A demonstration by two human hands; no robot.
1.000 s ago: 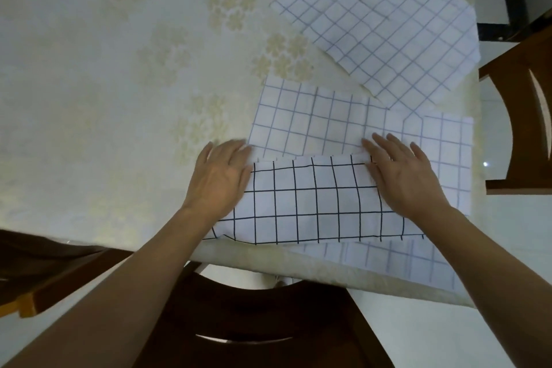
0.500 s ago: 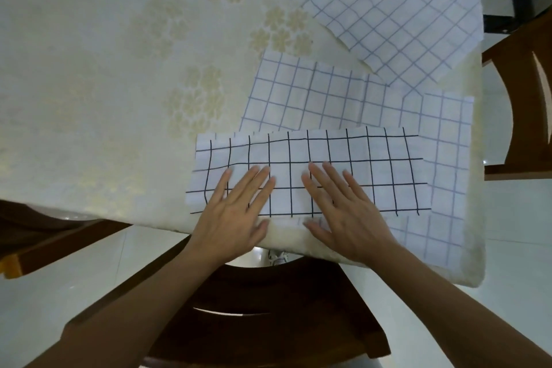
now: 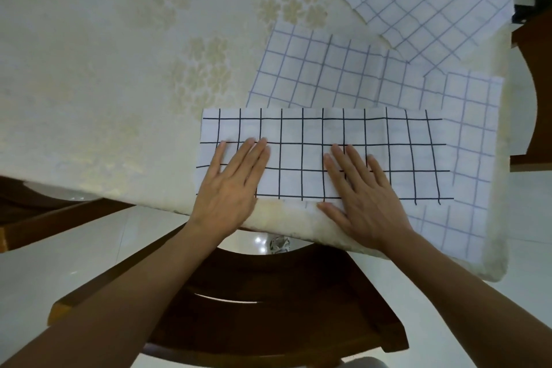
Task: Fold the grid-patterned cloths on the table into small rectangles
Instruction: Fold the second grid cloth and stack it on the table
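Left hand [image 3: 228,188] and right hand [image 3: 363,191] lie flat, fingers spread, on black-grid cloth [image 3: 388,155] at lower-centre table edge [image 3: 283,218]; a nudge may drag it off.

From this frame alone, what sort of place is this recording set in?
Probably a home dining area: a table under a cream floral tablecloth, dark wooden chairs drawn up around it, and a glossy tiled floor.

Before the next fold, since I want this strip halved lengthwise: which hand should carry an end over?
Probably the left hand: it lies near the black-grid cloth's left end, while the right hand rests mid-strip, ready to pin it.
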